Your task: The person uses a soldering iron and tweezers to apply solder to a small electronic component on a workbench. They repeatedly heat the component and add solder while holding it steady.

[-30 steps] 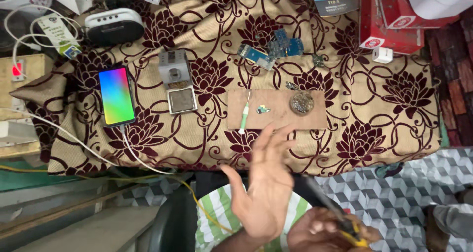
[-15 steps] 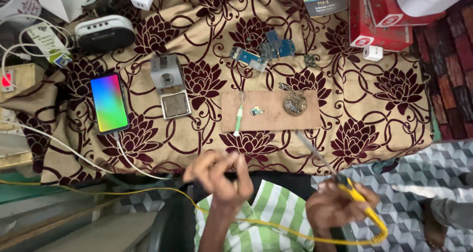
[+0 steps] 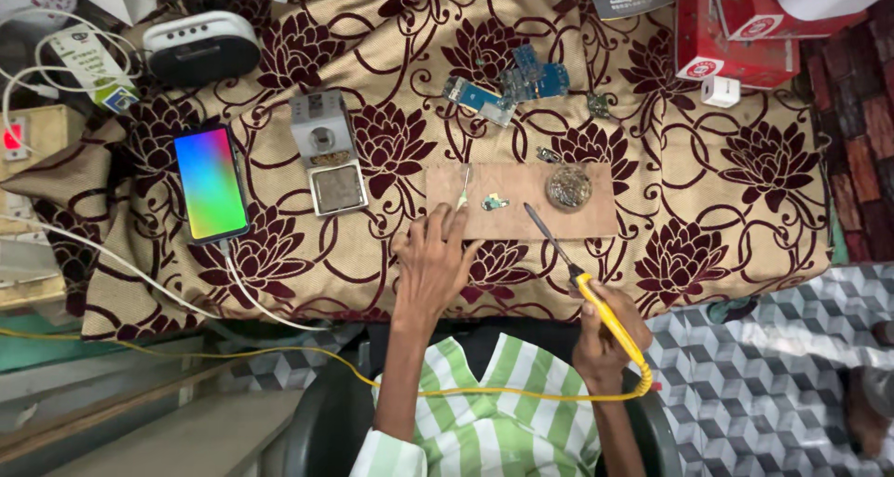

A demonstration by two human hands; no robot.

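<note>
While the person sat over the surface (image 3: 708, 225), draped in one tan cloth with dark red flowers, the work lay straight ahead of both hands on one thin wooden board (image 3: 521, 202) set crosswise. Off to the left lay one phone (image 3: 211, 184) with a rainbow screen, its length running away from the person, and beside it one small grey station (image 3: 326, 151). The right hand (image 3: 605, 342) was clenched round the yellow handle of one soldering iron (image 3: 582, 277), whose long axis slanted up and leftward, the dark tip reaching over the board's near edge. The left hand (image 3: 433, 258) lay nearer the work, fingers stretched onto the board's left end and pressing on one pale slim tool (image 3: 463, 186); whether it truly gripped it I could not tell. Just right of that sat one tiny circuit piece (image 3: 494, 201), between the fingertips and the iron's tip, with one round brass wool ball (image 3: 569, 187) further right.
</note>
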